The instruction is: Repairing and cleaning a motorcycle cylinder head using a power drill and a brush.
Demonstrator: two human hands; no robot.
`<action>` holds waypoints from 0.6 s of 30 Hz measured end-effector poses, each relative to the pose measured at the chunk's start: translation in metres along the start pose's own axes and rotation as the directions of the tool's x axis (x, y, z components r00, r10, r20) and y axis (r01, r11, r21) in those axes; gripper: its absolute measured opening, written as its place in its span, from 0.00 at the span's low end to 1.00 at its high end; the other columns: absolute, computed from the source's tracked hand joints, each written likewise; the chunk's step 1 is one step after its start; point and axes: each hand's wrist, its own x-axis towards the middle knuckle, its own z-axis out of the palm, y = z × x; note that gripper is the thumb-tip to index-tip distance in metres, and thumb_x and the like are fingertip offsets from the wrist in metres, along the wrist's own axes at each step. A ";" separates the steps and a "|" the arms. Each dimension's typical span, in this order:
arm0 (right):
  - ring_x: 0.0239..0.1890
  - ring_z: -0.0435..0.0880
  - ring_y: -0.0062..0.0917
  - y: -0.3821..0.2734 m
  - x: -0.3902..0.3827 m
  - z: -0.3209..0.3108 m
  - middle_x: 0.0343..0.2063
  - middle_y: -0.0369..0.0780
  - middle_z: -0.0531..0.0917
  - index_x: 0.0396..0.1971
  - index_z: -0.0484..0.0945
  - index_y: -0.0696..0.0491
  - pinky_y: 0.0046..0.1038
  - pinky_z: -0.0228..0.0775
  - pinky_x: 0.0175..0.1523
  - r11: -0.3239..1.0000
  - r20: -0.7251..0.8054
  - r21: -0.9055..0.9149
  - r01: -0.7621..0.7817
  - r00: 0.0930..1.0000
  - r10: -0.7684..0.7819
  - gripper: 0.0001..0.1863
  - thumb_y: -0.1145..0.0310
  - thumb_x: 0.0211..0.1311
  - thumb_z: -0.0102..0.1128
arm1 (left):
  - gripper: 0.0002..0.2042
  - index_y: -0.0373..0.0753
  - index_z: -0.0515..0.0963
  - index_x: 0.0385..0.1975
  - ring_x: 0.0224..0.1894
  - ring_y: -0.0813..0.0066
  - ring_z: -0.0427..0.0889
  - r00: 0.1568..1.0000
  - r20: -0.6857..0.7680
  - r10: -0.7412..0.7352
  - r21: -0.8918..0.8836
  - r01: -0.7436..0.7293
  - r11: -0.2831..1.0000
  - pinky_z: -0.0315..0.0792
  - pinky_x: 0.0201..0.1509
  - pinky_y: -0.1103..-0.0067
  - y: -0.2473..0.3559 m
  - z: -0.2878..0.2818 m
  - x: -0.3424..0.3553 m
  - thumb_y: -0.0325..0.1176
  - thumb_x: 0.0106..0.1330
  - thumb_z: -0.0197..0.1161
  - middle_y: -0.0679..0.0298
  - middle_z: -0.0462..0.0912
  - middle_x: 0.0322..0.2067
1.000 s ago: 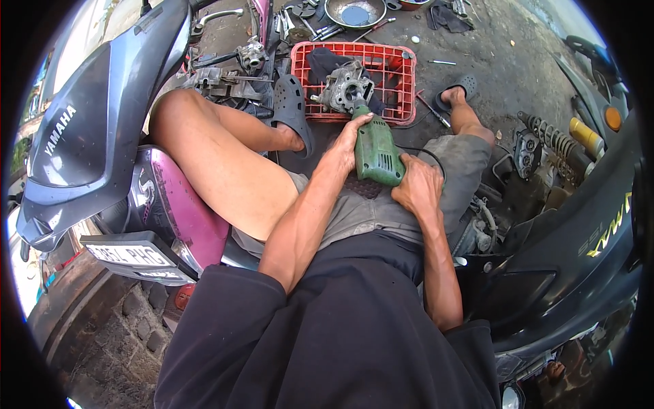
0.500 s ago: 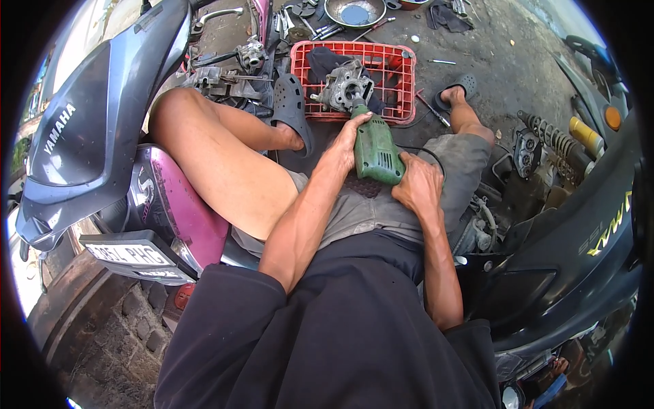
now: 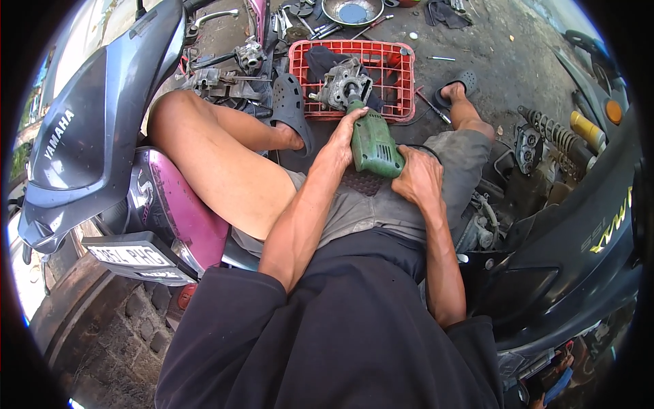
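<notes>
Both my hands hold a green power drill [image 3: 374, 144]. My left hand [image 3: 346, 140] is wrapped round the front of its body, thumb on top. At the rear, my right hand [image 3: 419, 176] grips the handle, and the fingers on its underside are hidden. The drill's front end points away from me into the round opening of a grey metal engine casing [image 3: 334, 87]. That casing rests on a red plastic crate [image 3: 294, 68], with a dark cloth [image 3: 320, 60] behind it. I cannot make out the bit's tip inside the opening.
Metal engine parts [image 3: 250, 56] lie left of the crate. A round metal pan [image 3: 371, 17] and several tools sit beyond it. Motorcycle body panels [image 3: 102, 116] flank me on the left, a dark motorcycle [image 3: 545, 286] on the right. A shock absorber [image 3: 555, 133] lies far right.
The drill and both hands have shifted very slightly, with the drill's front end still at the casing's opening. My grip looks the same.
</notes>
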 end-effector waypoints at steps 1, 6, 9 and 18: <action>0.41 0.81 0.49 0.000 0.003 -0.002 0.33 0.52 0.83 0.40 0.80 0.55 0.46 0.71 0.47 1.000 0.041 0.002 -0.022 0.999 0.022 0.25 0.73 0.33 0.57 | 0.21 0.36 0.73 0.47 0.40 0.59 0.83 1.000 0.009 0.009 0.018 -0.009 1.000 0.78 0.48 0.58 0.001 0.001 -0.001 0.45 0.62 0.62 0.55 0.81 0.39; 0.43 0.79 0.53 -0.003 0.008 -0.016 0.34 0.55 0.82 0.39 0.80 0.56 0.48 0.71 0.47 0.994 0.151 0.032 -0.100 0.984 0.094 0.23 0.73 0.35 0.56 | 0.23 0.37 0.72 0.48 0.42 0.60 0.83 0.995 0.041 0.091 0.047 -0.093 0.995 0.77 0.50 0.61 -0.001 0.006 -0.002 0.48 0.62 0.62 0.55 0.81 0.41; 0.41 0.81 0.52 0.000 0.011 -0.018 0.34 0.56 0.83 0.45 0.81 0.56 0.45 0.73 0.50 0.991 0.142 0.052 -0.122 0.983 0.114 0.28 0.71 0.34 0.55 | 0.24 0.37 0.72 0.48 0.43 0.61 0.82 0.992 0.063 0.108 0.039 -0.111 0.993 0.77 0.51 0.62 -0.002 0.011 -0.004 0.50 0.62 0.63 0.56 0.80 0.41; 0.45 0.80 0.52 0.024 0.027 -0.017 0.38 0.55 0.83 0.46 0.81 0.57 0.43 0.72 0.52 0.964 0.236 0.218 -0.151 0.967 0.098 0.29 0.70 0.35 0.58 | 0.28 0.37 0.70 0.50 0.45 0.63 0.80 0.970 0.138 0.202 -0.036 -0.198 0.979 0.73 0.56 0.62 -0.009 0.031 -0.003 0.54 0.60 0.65 0.56 0.79 0.42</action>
